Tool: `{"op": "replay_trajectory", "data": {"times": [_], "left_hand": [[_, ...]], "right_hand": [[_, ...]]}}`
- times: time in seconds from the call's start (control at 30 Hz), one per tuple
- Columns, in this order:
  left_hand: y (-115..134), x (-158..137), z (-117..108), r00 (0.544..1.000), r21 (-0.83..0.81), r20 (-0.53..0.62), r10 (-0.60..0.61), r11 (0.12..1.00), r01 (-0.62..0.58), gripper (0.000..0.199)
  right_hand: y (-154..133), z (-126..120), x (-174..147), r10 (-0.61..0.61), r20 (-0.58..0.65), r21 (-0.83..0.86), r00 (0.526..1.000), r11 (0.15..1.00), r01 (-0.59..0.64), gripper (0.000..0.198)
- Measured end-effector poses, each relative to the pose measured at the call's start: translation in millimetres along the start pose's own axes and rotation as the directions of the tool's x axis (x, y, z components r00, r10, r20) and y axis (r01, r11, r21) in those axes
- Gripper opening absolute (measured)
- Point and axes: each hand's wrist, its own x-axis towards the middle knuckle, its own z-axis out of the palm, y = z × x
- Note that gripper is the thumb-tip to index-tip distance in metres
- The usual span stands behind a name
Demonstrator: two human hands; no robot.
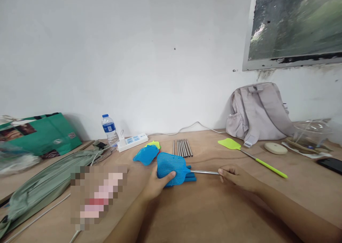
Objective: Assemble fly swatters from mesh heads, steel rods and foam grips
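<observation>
A blue perforated fly swatter head [173, 164] is gripped by my left hand [157, 182], thumb on its face. A thin metal rod [204, 172] runs from its neck to the right, and the fingers of my right hand [235, 177] pinch its far end. Under the swatter lie several blue handles [191, 178], partly hidden. Just behind, a row of several metal rods [184, 148] rests on the table. Loose swatter heads, blue [146, 154] on top with yellow-green [154, 143] and a bit of red showing, are piled to the left.
A yellow-green fly swatter [263, 163] lies at right, before a grey backpack [259, 111] and a round white case [275, 148]. Leftward are a power strip [133, 142], a water bottle [109, 129], a green bag [42, 134] and a grey-green cloth bag [50, 186]. A phone [331, 164] lies far right.
</observation>
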Motion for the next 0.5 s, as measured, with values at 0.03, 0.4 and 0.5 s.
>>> {"op": "replay_trajectory", "data": {"times": [0.03,0.4,0.5], "left_hand": [[0,0,0,1.0,0.007,-0.006,-0.005,1.0,0.005,0.054],[-8,21,-6,0.922,-0.058,-0.371,0.108,0.989,-0.139,0.032],[-17,32,-10,0.869,0.08,-0.431,0.244,0.969,-0.233,0.036]], "right_hand": [[2,0,0,0.004,0.008,0.018,1.0,1.0,-0.004,0.047],[-2,20,10,0.179,0.089,0.439,0.98,0.876,-0.2,0.048],[5,24,14,0.19,0.041,0.561,0.981,0.808,-0.18,0.045]]}}
